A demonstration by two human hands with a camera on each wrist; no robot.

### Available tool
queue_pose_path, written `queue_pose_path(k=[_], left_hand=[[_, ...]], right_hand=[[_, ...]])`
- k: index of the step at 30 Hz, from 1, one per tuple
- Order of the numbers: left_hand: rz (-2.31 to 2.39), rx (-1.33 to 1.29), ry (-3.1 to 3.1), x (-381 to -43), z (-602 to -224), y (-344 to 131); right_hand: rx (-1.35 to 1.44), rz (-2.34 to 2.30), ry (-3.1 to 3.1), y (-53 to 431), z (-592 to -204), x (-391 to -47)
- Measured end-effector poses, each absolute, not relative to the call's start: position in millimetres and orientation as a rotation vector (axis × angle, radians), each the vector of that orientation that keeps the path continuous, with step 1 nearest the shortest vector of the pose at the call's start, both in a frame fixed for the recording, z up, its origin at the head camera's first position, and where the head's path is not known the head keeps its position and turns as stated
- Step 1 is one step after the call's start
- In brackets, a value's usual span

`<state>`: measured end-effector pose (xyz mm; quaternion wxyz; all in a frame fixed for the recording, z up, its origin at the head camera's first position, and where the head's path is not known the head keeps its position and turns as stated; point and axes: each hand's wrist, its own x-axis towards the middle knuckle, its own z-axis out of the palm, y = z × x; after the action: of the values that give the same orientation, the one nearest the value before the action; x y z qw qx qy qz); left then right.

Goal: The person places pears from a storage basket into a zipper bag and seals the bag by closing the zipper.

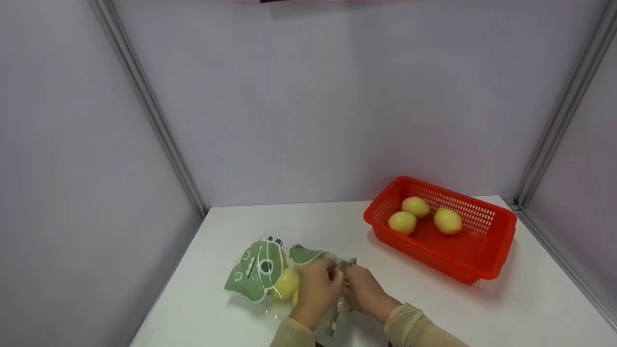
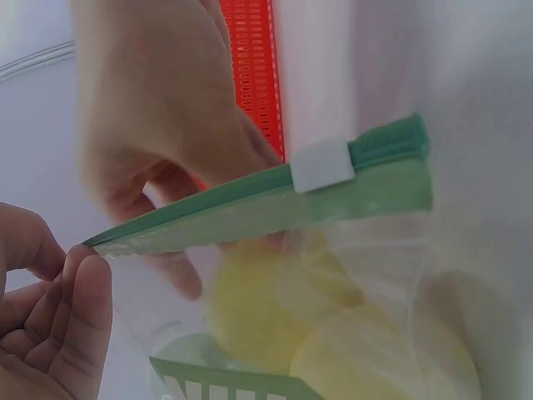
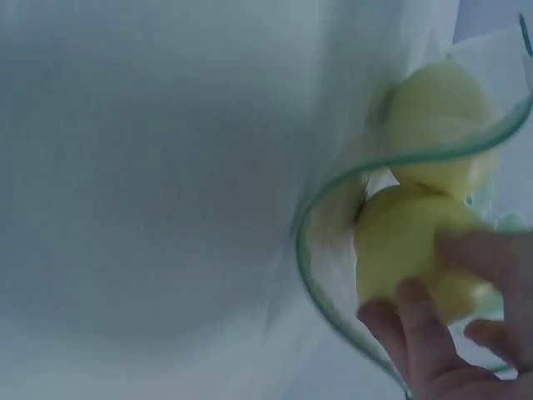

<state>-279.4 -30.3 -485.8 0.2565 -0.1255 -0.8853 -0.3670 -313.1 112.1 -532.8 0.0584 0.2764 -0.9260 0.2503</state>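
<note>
My left hand (image 1: 317, 288) pinches one end of the green zip strip (image 2: 200, 198) of a clear zip bag (image 1: 332, 313). A white slider (image 2: 322, 164) sits near the strip's other end. My right hand (image 1: 365, 290) reaches into the bag's open mouth, and in the right wrist view its fingers grip a yellow lemon (image 3: 404, 242). Against that fruit lies another lemon (image 3: 441, 112), inside the bag. To the left stands a second, filled bag (image 1: 253, 277) with a green cartoon face, and a yellow lemon (image 1: 288, 283) shows beside its printed edge.
A red plastic basket (image 1: 434, 262) with slotted walls stands at the back right of the white table (image 1: 193, 308). Three lemons (image 1: 448, 220) lie in it. Pale panels (image 1: 308, 106) enclose the table at the back and both sides.
</note>
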Motion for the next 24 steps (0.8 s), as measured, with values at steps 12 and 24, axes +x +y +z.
queue_pose_path(k=[12, 24], left_hand=[[-1.032, -0.285, -2.422, -283.0, -483.0, -33.4], [-1.023, -0.237, -2.513, -286.4, -482.3, -37.4]], right_hand=[[1.064, 0.972, -2.839, 126.7, -510.2, -315.0], [1.091, 0.84, -2.869, 159.2, -483.7, -327.3]])
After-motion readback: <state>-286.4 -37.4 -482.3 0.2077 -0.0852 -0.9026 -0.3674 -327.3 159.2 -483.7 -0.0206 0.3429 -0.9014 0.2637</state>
